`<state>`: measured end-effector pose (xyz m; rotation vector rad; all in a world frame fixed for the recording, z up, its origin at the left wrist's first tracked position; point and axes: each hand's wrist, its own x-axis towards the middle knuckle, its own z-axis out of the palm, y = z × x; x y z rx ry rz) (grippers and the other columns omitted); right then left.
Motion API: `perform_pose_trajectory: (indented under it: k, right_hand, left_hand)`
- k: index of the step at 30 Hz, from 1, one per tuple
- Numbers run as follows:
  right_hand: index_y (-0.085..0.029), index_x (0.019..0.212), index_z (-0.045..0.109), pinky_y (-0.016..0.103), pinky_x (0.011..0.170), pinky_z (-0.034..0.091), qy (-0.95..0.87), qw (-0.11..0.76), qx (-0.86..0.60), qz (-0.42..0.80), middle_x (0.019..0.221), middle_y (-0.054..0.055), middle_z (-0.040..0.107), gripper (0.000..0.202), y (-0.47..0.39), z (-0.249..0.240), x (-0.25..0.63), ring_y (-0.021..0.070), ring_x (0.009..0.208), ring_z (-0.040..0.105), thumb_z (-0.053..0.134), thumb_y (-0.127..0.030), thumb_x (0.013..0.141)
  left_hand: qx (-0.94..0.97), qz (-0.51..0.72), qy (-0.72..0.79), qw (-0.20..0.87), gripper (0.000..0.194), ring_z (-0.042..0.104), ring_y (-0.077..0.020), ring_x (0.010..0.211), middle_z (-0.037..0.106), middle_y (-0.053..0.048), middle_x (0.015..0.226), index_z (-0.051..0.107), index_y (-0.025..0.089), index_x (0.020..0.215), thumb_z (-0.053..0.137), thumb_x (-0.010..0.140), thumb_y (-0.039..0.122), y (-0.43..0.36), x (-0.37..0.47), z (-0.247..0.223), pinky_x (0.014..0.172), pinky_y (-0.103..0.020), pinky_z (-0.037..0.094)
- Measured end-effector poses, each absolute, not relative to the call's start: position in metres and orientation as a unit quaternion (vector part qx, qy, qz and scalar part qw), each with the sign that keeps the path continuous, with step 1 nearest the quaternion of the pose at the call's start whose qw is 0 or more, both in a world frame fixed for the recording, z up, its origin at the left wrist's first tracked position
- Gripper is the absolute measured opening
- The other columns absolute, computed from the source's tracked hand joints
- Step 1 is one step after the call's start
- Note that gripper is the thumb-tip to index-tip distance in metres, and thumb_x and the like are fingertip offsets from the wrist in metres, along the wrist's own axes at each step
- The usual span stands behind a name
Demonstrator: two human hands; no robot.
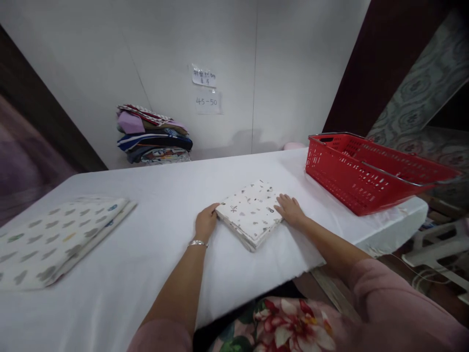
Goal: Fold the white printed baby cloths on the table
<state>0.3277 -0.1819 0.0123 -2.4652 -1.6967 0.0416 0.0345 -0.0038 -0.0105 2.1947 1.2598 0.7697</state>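
A folded white cloth (252, 208) with small grey prints lies on the white-covered table (154, 244), one corner toward me. My left hand (206, 222), with a silver bracelet at the wrist, is at its left corner, fingers pressed together around the edge. On the right edge rests my right hand (291, 210), fingers spread and lying flat at the cloth's corner.
A larger folded cloth (58, 239) with grey shapes lies at the left. A red basket (351, 178) stands at the right end of the table. Beyond the far edge is a stack of folded fabrics (156, 139) by the wall, below paper notes (207, 101).
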Motion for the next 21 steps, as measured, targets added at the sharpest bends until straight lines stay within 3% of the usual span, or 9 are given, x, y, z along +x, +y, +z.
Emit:
perform_pose_trajectory:
  k: [4,10,14,18,21]
  right_hand:
    - [-0.017,0.137,0.037,0.049,0.109,0.015,-0.568,0.059,-0.821,0.0,0.149,0.011,0.026,0.054,-0.186,0.003,0.331,0.0264,0.137,0.018,0.024,-0.046,0.094]
    - [-0.02,0.131,0.044,0.053,0.103,0.026,-0.565,0.045,-0.824,0.015,0.144,0.013,0.034,0.05,-0.176,0.012,0.344,0.0295,0.134,0.025,0.03,-0.048,0.092]
    - [-0.023,0.13,0.046,0.047,0.104,0.029,-0.573,0.06,-0.817,0.019,0.142,0.01,0.039,0.044,-0.178,0.001,0.357,0.0283,0.134,0.026,0.04,-0.041,0.09]
    - [-0.022,0.124,0.054,0.035,0.103,0.034,-0.572,0.082,-0.813,0.072,0.134,0.008,0.05,0.041,-0.172,0.001,0.372,0.0258,0.126,0.041,0.044,-0.041,0.088]
    - [-0.016,0.13,0.049,0.034,0.097,0.04,-0.512,0.105,-0.848,0.094,0.128,0.011,0.055,0.051,-0.163,0.009,0.384,0.0257,0.116,0.052,0.037,-0.045,0.09]
  left_hand:
    - [0.803,0.282,0.465,0.243,0.039,0.056,-0.0163,0.111,0.062,0.005,0.119,0.062,0.029,0.115,0.041,0.084,0.016,-0.005,0.034,-0.01,0.097,-0.028,0.042]
    - [0.807,0.289,0.454,0.245,0.039,0.056,-0.015,0.11,0.063,0.005,0.118,0.062,0.028,0.114,0.041,0.084,0.016,-0.007,0.033,-0.012,0.097,-0.026,0.041]
    - [0.802,0.292,0.464,0.237,0.04,0.056,-0.0157,0.111,0.063,0.004,0.118,0.063,0.027,0.114,0.042,0.082,0.014,-0.008,0.033,-0.013,0.098,-0.028,0.041]
    - [0.809,0.301,0.445,0.239,0.041,0.056,-0.0146,0.111,0.063,0.004,0.118,0.062,0.028,0.114,0.043,0.082,0.012,-0.008,0.034,-0.017,0.1,-0.027,0.04]
    - [0.811,0.304,0.437,0.241,0.042,0.056,-0.0152,0.111,0.062,0.003,0.119,0.061,0.027,0.117,0.044,0.082,0.012,-0.008,0.034,-0.018,0.1,-0.027,0.04]
